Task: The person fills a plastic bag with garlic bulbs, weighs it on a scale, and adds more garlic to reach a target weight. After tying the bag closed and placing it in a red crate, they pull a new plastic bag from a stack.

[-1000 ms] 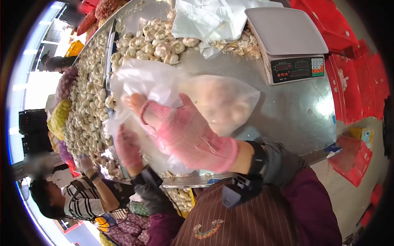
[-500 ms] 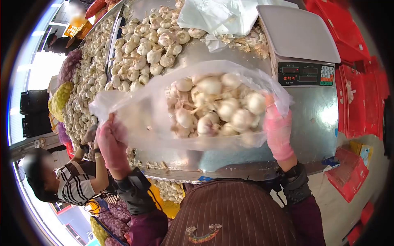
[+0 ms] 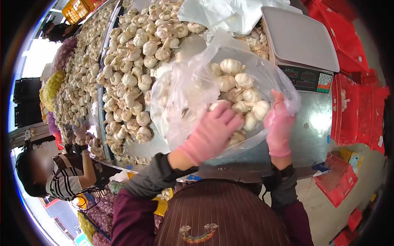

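Note:
A clear plastic bag [image 3: 186,84] lies on the metal table with its mouth facing me, and several white garlic bulbs [image 3: 250,95] sit inside it. My right hand [image 3: 280,133], in a pink glove, is closed on the bag's right rim. Over the bag's front opening is my left hand [image 3: 211,133], also pink-gloved, slightly blurred, with its fingers curled down among the bulbs. A pale bulb shows just beyond its fingertips; whether they grip it is hidden.
A big heap of loose garlic [image 3: 131,82] covers the table's left part. At the back right stands a digital scale [image 3: 301,39], beside flat plastic bags [image 3: 225,14]. Red crates [image 3: 355,106] line the right side. A co-worker [image 3: 63,176] handles garlic at the left.
My left hand has let go of the bag's left rim and moved right, into the bag's opening. The bag's left side has sagged inward. My right hand still holds its rim.

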### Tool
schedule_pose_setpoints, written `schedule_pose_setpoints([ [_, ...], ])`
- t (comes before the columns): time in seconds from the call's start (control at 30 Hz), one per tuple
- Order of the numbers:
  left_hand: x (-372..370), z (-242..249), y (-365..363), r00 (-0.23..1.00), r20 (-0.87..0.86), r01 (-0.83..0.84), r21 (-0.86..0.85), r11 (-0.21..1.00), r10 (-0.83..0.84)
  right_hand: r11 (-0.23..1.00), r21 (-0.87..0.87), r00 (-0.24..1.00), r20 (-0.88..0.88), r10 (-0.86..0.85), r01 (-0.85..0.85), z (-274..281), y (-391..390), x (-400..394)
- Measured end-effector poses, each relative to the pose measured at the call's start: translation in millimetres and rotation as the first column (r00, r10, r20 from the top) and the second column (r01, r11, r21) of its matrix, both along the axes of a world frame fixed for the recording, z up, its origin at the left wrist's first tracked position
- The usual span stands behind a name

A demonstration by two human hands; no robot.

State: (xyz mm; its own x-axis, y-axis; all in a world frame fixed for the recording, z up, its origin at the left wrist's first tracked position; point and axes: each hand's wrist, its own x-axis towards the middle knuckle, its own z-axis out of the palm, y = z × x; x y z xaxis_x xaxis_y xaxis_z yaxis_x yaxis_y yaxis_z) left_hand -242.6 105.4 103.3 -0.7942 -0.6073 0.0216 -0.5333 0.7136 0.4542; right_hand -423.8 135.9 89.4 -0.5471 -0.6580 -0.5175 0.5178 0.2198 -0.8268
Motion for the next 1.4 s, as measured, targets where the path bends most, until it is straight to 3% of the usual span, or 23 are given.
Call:
schedule_pose_setpoints([
  [0.1,60,7,-3,0.98,0.191,0.028,0.161,0.987,-0.059,0.999,-0.051,1.0,0.018,0.014,-0.013,-1,-1,-9],
  [0.23,107,13,-24,0.824,0.562,-0.115,0.038,0.993,0.073,0.999,-0.025,0.999,0.007,0.048,-0.048,1,5,-4],
  [0.33,136,-9,-72,0.925,0.26,-0.246,-0.145,0.958,0.276,0.999,-0.01,0.999,0.011,0.049,-0.049,5,8,-3],
  [0.37,135,-8,-86,0.929,0.057,-0.359,-0.102,0.928,0.366,0.997,0.028,0.996,-0.036,0.077,-0.076,6,10,-2],
  [0.4,133,-5,-95,0.793,0.063,-0.544,0.521,0.658,0.606,0.992,0.069,0.991,-0.081,0.109,-0.103,7,10,0],
  [0.43,124,-8,-92,0.792,0.067,-0.547,0.519,0.657,0.607,0.992,0.07,0.991,-0.077,0.11,-0.105,8,7,3],
  [0.5,75,-12,-80,0.895,0.1,-0.44,0.041,0.897,0.435,0.996,-0.028,0.996,-0.039,0.085,-0.086,9,-4,9],
  [0.57,45,-6,-48,0.949,0.07,-0.315,0.286,0.905,0.308,0.998,-0.005,0.997,-0.038,0.061,-0.061,13,-11,9],
  [0.6,40,1,-40,0.972,0.02,-0.231,-0.093,0.969,0.234,0.999,0.03,0.998,-0.041,0.04,-0.039,13,-13,8],
  [0.63,41,5,-43,0.972,0.021,-0.231,-0.091,0.969,0.234,0.999,0.032,0.998,-0.041,0.04,-0.039,8,-12,4],
  [0.67,46,8,-46,0.839,0.012,-0.468,-0.496,0.732,0.544,1.0,0.01,0.998,-0.064,0.027,-0.026,-1,-8,-4],
  [0.7,53,10,-49,0.631,-0.133,-0.534,-0.789,0.303,0.765,1.0,-0.01,0.996,-0.087,0.012,-0.013,-5,-4,-12],
  [0.73,68,-2,-56,0.631,-0.131,-0.536,-0.786,0.308,0.765,1.0,0.015,1.0,-0.005,0.016,-0.015,-5,-1,-18],
  [0.8,107,-36,-72,0.376,0.151,-0.859,-0.314,0.405,0.914,1.0,-0.012,0.994,0.104,0.016,-0.015,11,-10,-21],
  [0.83,115,-29,-72,0.373,0.143,-0.864,-0.306,0.399,0.917,0.999,-0.046,0.976,0.215,0.015,-0.006,25,-15,-22],
  [0.9,121,0,-72,0.59,-0.022,-0.807,0.009,0.59,0.807,0.976,-0.198,0.956,0.256,0.145,-0.095,91,-34,-3],
  [0.93,113,25,-63,0.524,-0.26,-0.792,0.199,0.576,0.811,0.969,-0.23,0.958,0.245,0.148,-0.091,120,-45,26],
  [1.0,105,62,-40,0.408,-0.419,-0.767,0.324,0.553,0.811,0.812,-0.582,0.585,0.642,0.495,-0.049,95,-39,83],
  [1.03,104,67,-32,0.356,-0.459,-0.735,0.401,0.547,0.814,0.698,-0.632,0.614,0.414,0.672,-0.338,116,-42,117],
  [1.07,110,63,-30,0.324,-0.467,-0.739,0.417,0.528,0.823,0.525,-0.592,0.541,0.171,0.824,-0.612,127,-41,140],
  [1.1,124,53,-29,0.323,-0.446,-0.748,0.42,0.514,0.835,0.502,-0.581,0.515,0.159,0.842,-0.641,127,-40,141],
  [1.3,204,-17,-4,0.207,-0.351,-0.84,0.414,0.35,0.913,0.869,-0.3,0.766,0.415,0.491,-0.394,115,-46,79],
  [1.4,227,-22,-17,0.39,-0.009,-0.894,0.237,0.381,0.921,0.893,-0.256,0.863,0.259,0.433,-0.371,84,-43,69],
])
